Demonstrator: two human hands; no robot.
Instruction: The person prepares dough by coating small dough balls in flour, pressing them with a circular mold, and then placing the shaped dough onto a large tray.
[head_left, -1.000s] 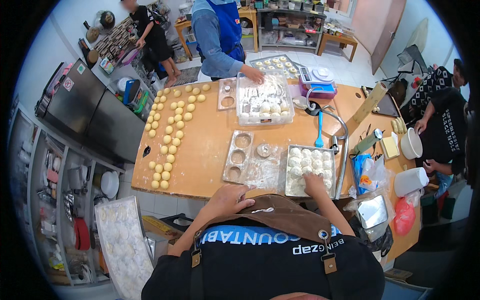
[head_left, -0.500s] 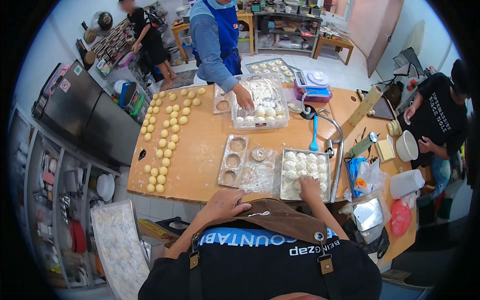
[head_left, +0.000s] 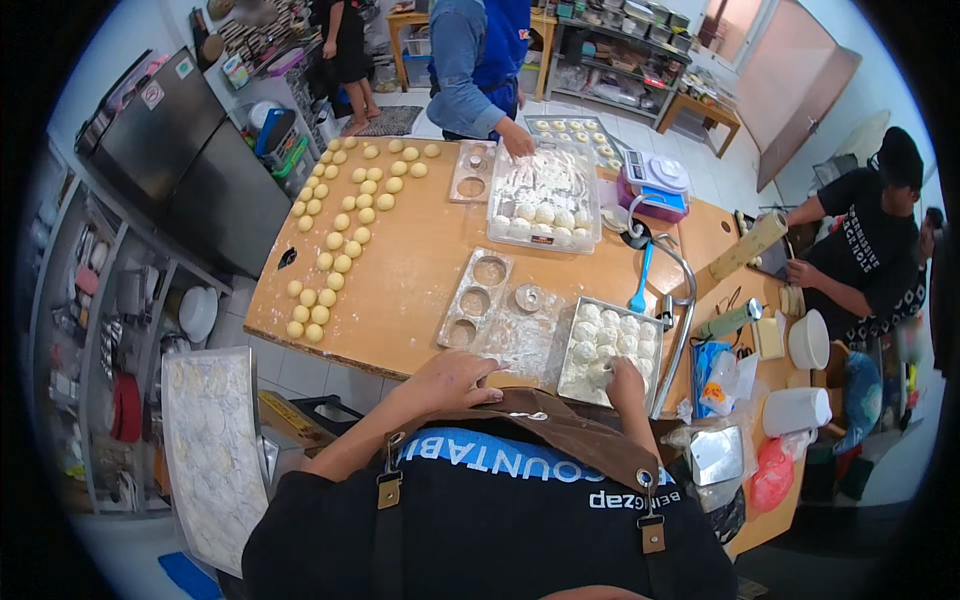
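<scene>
Head view puts the tray [head_left: 578, 389] just right of lower centre, lying on the surface [head_left: 400, 300], with floured balls [head_left: 606, 335] packed through most of it and a bare bit at its lower left. Right hand [head_left: 625, 381] is down in the lower part of the tray, fingers in among the balls. From my end I can't tell if they're pinching one or just touching, the hand itself blocks it. Left hand [head_left: 452, 382] is by the near edge of the surface, lower centre, thumb and index apart, nothing between them that I can see.

For doing this well I'd go light, fingertips only, since I'd guess those balls are soft and dent easily. Straight in, straight out, so neighbours don't get nudged. Sticking is my main worry; floury fingers should help. I'd also steady the tray with the left.
</scene>
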